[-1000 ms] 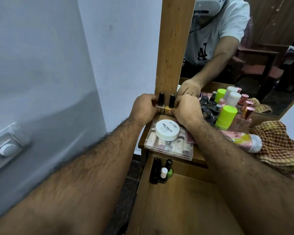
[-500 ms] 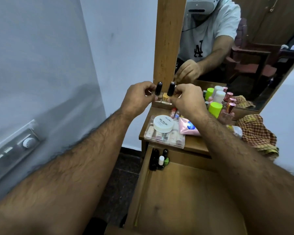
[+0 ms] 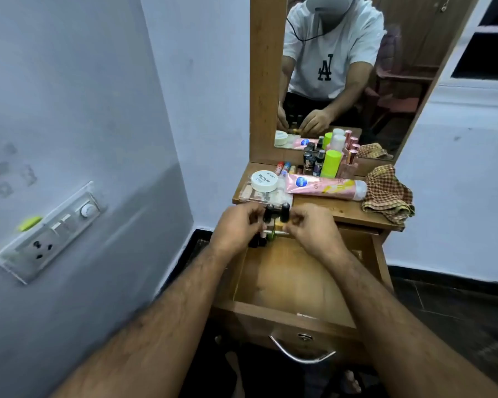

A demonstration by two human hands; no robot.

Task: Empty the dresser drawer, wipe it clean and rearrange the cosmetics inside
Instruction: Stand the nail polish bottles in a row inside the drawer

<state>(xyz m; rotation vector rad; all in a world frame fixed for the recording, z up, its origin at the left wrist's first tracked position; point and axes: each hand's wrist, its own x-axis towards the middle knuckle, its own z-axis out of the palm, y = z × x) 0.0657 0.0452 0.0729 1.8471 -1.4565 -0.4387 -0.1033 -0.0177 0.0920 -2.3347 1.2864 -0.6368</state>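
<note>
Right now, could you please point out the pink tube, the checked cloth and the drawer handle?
pink tube (image 3: 325, 185), head view, middle of its body.
checked cloth (image 3: 387, 192), head view, centre of the bunched fabric.
drawer handle (image 3: 301, 354), head view, middle of the metal bar.

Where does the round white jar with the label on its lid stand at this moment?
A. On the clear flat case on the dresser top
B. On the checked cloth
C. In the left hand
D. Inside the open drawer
A: the white jar sits on the clear flat case on the dresser top, left of the pink tube.
</note>
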